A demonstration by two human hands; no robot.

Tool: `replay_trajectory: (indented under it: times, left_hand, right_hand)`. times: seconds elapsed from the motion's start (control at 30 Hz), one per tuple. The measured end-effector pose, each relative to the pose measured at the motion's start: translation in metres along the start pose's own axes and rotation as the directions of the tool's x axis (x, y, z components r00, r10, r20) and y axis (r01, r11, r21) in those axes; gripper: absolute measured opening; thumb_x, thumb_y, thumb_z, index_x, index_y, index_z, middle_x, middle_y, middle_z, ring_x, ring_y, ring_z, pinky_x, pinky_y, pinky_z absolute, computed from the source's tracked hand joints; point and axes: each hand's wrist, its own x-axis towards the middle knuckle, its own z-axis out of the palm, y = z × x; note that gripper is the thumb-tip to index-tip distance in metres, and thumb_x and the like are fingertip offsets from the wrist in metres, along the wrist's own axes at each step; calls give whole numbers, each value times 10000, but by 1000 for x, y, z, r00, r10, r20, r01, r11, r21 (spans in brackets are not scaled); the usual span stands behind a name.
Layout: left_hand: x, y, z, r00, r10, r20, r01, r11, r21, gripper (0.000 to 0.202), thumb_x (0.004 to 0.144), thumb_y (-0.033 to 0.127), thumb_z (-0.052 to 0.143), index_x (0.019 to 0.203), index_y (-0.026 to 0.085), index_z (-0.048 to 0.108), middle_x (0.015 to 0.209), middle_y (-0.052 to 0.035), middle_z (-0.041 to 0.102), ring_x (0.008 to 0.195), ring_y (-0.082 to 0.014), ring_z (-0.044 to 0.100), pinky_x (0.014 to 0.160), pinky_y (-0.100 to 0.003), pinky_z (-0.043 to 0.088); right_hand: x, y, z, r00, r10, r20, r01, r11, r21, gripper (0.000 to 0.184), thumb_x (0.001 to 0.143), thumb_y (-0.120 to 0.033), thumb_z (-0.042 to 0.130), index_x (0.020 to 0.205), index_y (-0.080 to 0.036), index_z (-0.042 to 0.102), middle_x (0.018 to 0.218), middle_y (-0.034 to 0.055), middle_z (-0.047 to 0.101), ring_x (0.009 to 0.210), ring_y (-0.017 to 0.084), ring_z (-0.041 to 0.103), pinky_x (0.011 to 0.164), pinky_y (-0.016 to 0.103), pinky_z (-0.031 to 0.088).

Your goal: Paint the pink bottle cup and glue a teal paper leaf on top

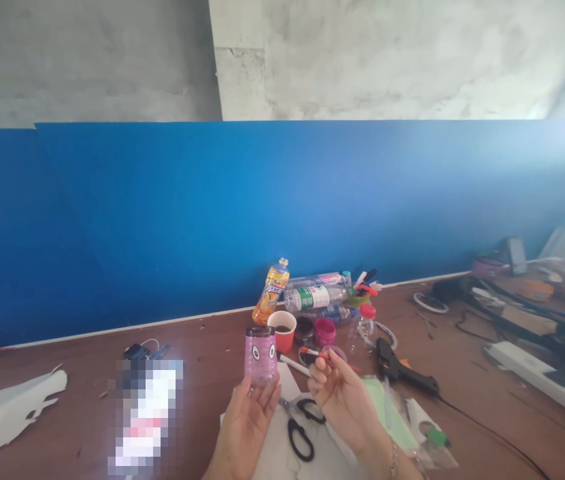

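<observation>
Brown tabletop (203,373), pink cup (260,360) gripped low btwn L fingers (268,393), R fingers (338,367) pinching red stick (307,351)

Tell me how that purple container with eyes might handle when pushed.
The purple container is probably light, looking like thin, see-through plastic, and may flex if squeezed. Being round, it could roll if tipped over.
</observation>
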Motion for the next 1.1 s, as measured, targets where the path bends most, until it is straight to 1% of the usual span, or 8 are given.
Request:
replay_trajectory:
  times: [0.13, 0.27, 0.4, 0.5, 0.7, 0.9, 1.1]
  left_hand:
    - [0, 0, 1, 1000, -4, -18, 4, 1000, 9, 110, 857, 159, 551, 906, 114, 638, 954, -143, 726, 1007, -252, 667, 909, -384, 522]
    - [-2, 0, 1, 1000, 1, -25, -1, 1000, 15, 130, 850, 171, 571, 945, 95, 618, 1002, -169, 710, 1042, -269, 650, 924, -395, 515]
    - [-2, 1, 1, 998, 0, -65, 0, 1000, -1, 162, 845, 193, 589, 966, 86, 603, 1017, -177, 700, 1045, -257, 649, 918, -384, 521]
    - [-1, 1, 2, 998, -21, -56, 20, 1000, -21, 174, 845, 197, 591, 985, 94, 597, 1018, -168, 700, 1010, -242, 665, 896, -374, 535]
    - [-1, 0, 3, 998, -43, -38, 42, 999, -32, 157, 840, 190, 597, 968, 100, 594, 1001, -156, 702, 974, -233, 677, 895, -375, 533]
    - [-2, 0, 3, 999, -51, -7, 51, 998, -23, 177, 838, 201, 602, 976, 91, 598, 1002, -161, 700, 993, -241, 668, 921, -379, 515]
    - [-3, 2, 4, 998, -61, 9, 62, 996, -61, 164, 857, 201, 571, 970, 87, 603, 987, -154, 702, 963, -227, 677, 913, -368, 519]
  right_hand:
    - [0, 0, 1, 999, -29, -21, 28, 999, -40, 179, 711, -281, 754, 660, -192, 608, 643, -12, 608, 523, 105, 476, 497, 245, 412]
    - [-1, 0, 3, 997, -61, -42, 56, 992, -114, 190, 706, -304, 755, 660, -197, 604, 622, -15, 606, 532, 114, 489, 522, 250, 416]
    - [-4, 3, 4, 986, -166, 17, 164, 948, -272, 198, 716, -344, 741, 684, -211, 598, 681, 2, 652, 578, 132, 508, 566, 258, 410]
    - [-4, 7, 2, 979, -189, 69, 201, 912, -358, 208, 722, -341, 726, 669, -208, 575, 692, 15, 662, 591, 146, 511, 578, 271, 395]
    - [0, 13, -4, 980, -191, 56, 197, 880, -432, 225, 728, -362, 713, 682, -203, 562, 632, 10, 644, 580, 151, 489, 592, 276, 369]
    - [0, 15, -4, 978, -191, 81, 206, 846, -492, 230, 758, -378, 691, 678, -198, 571, 617, 3, 627, 586, 143, 474, 594, 268, 357]
    - [-2, 9, -1, 960, -281, -2, 241, 828, -506, 240, 696, -369, 733, 651, -202, 566, 624, 1, 627, 604, 151, 500, 590, 264, 369]
